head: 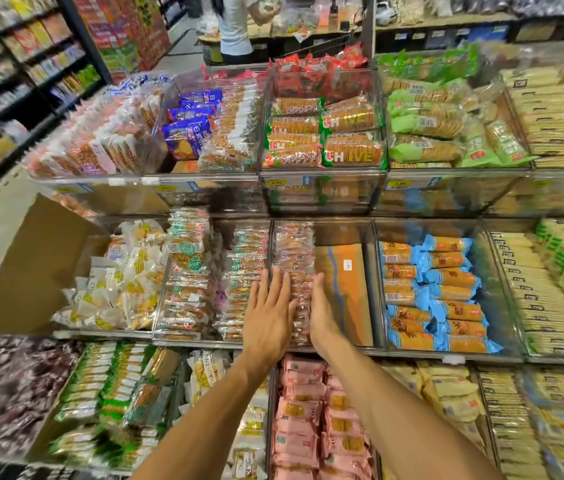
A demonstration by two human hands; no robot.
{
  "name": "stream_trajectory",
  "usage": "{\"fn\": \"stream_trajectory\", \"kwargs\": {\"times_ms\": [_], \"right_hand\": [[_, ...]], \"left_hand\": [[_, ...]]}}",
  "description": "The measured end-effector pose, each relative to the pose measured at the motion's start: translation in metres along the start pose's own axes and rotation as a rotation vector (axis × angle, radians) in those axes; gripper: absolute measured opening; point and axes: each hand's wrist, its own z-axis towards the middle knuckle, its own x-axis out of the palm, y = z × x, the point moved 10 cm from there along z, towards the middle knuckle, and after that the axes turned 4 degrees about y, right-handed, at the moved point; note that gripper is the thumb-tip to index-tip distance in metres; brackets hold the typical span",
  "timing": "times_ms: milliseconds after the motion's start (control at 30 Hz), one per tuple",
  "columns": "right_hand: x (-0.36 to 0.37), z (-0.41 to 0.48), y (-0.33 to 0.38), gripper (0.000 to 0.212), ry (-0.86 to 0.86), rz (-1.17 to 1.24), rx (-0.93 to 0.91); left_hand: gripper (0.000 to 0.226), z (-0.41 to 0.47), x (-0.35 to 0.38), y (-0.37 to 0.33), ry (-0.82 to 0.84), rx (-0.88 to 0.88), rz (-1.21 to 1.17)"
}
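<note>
A row of clear-wrapped biscuit packets with red print [293, 258] stands in the middle bin of a tiered snack display. My left hand [268, 313] lies flat against the row's left side, fingers straight and pointing away from me. My right hand [322, 310] presses edge-on against the row's right side, fingers straight. The packets sit squeezed between both palms. To the right of the row, the same bin shows bare orange cardboard [346, 289] with a small white label.
Clear plastic bins hold blue-wrapped crackers [436, 296] on the right, pink packets [304, 420] below, green "CHIVE" crackers [325, 136] above. An open cardboard box [31, 268] stands at the left. A person in a white top [235, 29] stands in the far aisle.
</note>
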Motion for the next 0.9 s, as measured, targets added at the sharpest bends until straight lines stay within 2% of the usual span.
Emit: {"fn": "stream_trajectory", "kwargs": {"times_ms": [67, 200, 367, 567, 667, 733, 800, 900], "right_hand": [[-0.012, 0.005, 0.002, 0.090, -0.017, 0.008, -0.010], [-0.019, 0.001, 0.003, 0.081, 0.061, -0.005, -0.028], [-0.023, 0.001, -0.006, 0.100, 0.062, 0.029, 0.012], [-0.004, -0.006, -0.007, 0.091, 0.079, 0.042, 0.065], [-0.014, -0.008, -0.003, 0.105, 0.085, 0.008, 0.040], [-0.026, -0.011, 0.005, 0.099, 0.063, -0.084, 0.008], [-0.038, -0.015, 0.024, 0.081, 0.009, -0.215, -0.039], [-0.036, -0.020, 0.070, 0.063, -0.005, -0.504, -0.213]], "left_hand": [[0.061, 0.003, 0.006, -0.003, 0.043, -0.009, 0.029], [0.061, 0.001, 0.000, -0.003, 0.025, -0.027, 0.019], [0.062, 0.013, -0.009, -0.013, 0.018, 0.007, 0.068], [0.064, 0.011, -0.003, -0.011, 0.073, -0.041, 0.099], [0.065, 0.011, -0.009, -0.014, 0.101, -0.047, 0.112], [0.064, 0.009, -0.019, -0.015, 0.098, -0.047, 0.110], [0.061, 0.004, -0.040, -0.012, 0.062, -0.067, 0.090], [0.063, -0.003, -0.078, 0.005, 0.051, -0.128, 0.142]]}}
